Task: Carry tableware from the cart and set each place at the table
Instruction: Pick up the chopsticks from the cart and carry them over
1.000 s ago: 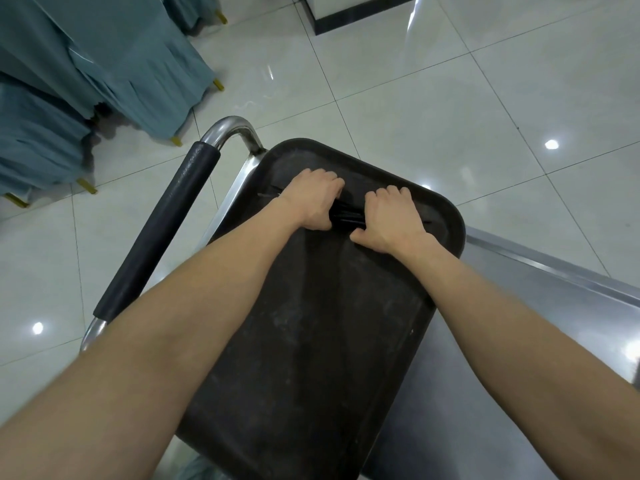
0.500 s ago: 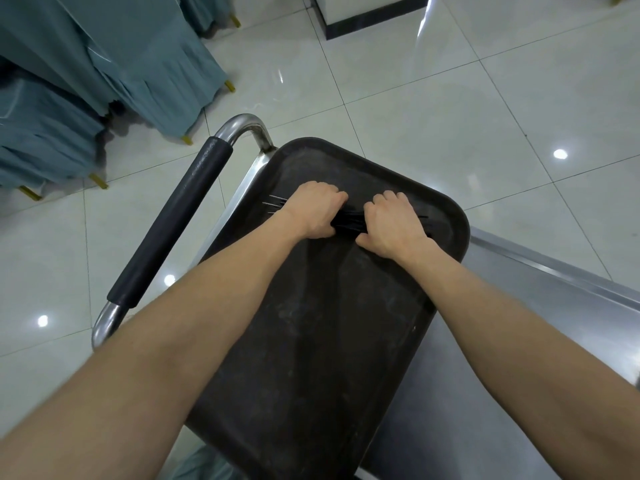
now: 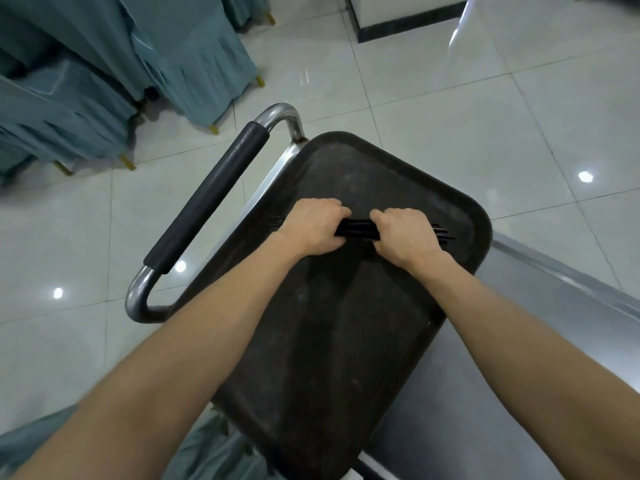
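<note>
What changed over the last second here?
The left hand and right hand have drawn the black chopsticks nearer, away from the far rim of the tray, bunching them tighter. Both grips held; tray and cart stayed put.

Glossy pale floor tiles [image 3: 450, 98] spread beyond your fingers [image 3: 337, 211], catching bright glints [image 3: 585, 176]. Up and left of them stand teal-draped chairs [image 3: 194, 64] on gold legs [image 3: 126, 162]; far ahead, a white block [image 3: 398, 5] with a dark base [image 3: 408, 27].
</note>
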